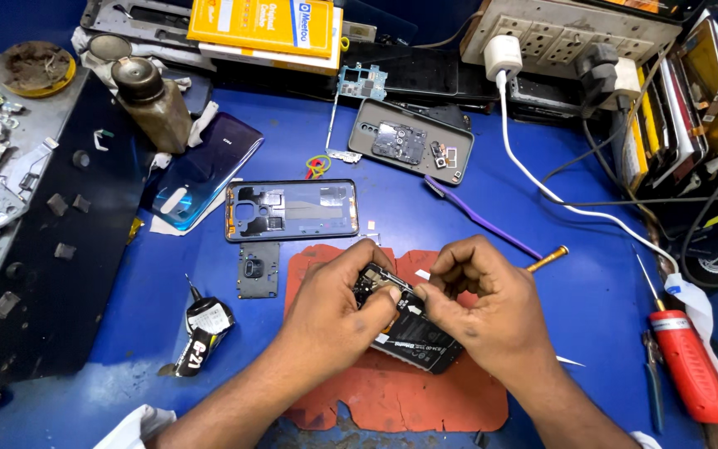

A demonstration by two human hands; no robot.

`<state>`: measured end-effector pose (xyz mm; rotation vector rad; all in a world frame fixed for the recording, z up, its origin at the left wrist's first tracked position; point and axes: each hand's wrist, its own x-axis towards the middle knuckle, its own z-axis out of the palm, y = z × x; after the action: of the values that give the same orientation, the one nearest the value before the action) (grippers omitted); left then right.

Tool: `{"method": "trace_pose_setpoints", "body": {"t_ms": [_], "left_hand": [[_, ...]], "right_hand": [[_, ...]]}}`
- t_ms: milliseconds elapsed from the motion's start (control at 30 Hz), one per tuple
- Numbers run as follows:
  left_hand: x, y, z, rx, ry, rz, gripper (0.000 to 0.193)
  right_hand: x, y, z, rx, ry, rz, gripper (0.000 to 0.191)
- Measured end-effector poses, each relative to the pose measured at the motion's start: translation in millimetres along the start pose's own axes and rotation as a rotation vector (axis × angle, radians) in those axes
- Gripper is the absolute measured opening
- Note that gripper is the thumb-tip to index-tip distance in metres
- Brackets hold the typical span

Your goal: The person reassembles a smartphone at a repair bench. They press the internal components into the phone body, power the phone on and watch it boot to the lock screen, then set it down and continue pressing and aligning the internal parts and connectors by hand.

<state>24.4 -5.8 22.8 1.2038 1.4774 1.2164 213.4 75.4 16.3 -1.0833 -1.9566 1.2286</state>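
Both my hands are over an opened black phone that lies on a worn red mat. My left hand grips the phone's upper end, thumb pressed on its inner parts. My right hand pinches at the same spot from the right, fingertips meeting those of the left. The phone's upper part is mostly hidden by the fingers; its battery area shows below them.
On the blue table lie a phone middle frame, a shiny blue back cover, a small camera plate, a glue tube, a purple brush, a red screwdriver, a brown bottle and a power strip.
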Motion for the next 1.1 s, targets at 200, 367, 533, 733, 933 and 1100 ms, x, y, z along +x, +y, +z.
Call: {"method": "trace_pose_setpoints", "body": {"t_ms": [200, 367, 533, 733, 933, 1100], "left_hand": [[-1, -1, 1, 0.017, 0.005, 0.017, 0.012], [-1, -2, 1, 0.039, 0.011, 0.029, 0.012], [-2, -3, 1, 0.035, -0.003, 0.035, 0.012], [-2, -4, 0, 0.005, -0.002, 0.026, 0.01], [2, -9, -4, -0.119, 0.036, -0.037, 0.009], [8, -14, -12, -0.265, 0.171, -0.198, 0.01]], "right_hand": [[0, -7, 3, -0.01, 0.0, -0.003, 0.025], [1, -10, 4, -0.026, 0.011, 0.005, 0.026], [1, -11, 5, -0.034, 0.005, -0.036, 0.026], [1, -12, 6, -0.035, 0.004, -0.003, 0.025], [-4, -12, 2, -0.094, 0.023, -0.153, 0.031], [-6, -18, -8, -0.337, -0.027, -0.521, 0.054]]}}
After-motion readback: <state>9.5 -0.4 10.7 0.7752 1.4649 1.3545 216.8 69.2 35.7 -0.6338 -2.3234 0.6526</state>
